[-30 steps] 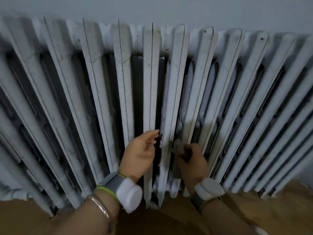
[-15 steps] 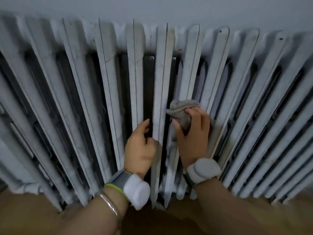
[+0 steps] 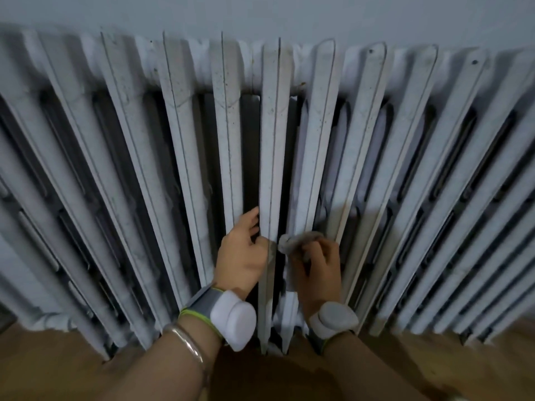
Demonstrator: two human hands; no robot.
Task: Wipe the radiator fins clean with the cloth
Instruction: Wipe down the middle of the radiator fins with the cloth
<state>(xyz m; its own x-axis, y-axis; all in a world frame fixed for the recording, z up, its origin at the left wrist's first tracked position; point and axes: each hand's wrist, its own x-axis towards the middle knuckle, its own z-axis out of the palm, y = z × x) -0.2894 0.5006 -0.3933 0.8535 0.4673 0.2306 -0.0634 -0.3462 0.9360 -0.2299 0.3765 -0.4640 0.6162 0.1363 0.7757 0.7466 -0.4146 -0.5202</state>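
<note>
The right hand's [image 3: 317,266] grip is closed around a bunched grey cloth [image 3: 299,241], fingers curled over it so that the wad pokes out to the left and above the knuckles; the cloth is pressed against the lower part of a fin just right of centre, near the radiator's foot. The left hand [image 3: 241,253] has a loose grip on the neighbouring centre fin [image 3: 270,175]: its fingers hook round the left edge of that fin into the dark gap, thumb side up, holding nothing else. The two hands sit just beside each other, with the centre fin between them.

Nearest the camera, both forearms reach in from the bottom edge over a brown wooden floor [image 3: 58,369]. Each wrist carries a band with a white rounded puck, the left wrist device [image 3: 231,314] and the right wrist device [image 3: 335,315]; a thin metal bangle [image 3: 186,342] sits on the left forearm just behind its band.

Farther off, the white cast radiator [image 3: 405,146] spans the whole width, its fins fanning outward, speckled with dark spots and grime, with dark slots between them. Beyond its top runs a pale wall [image 3: 260,13].
</note>
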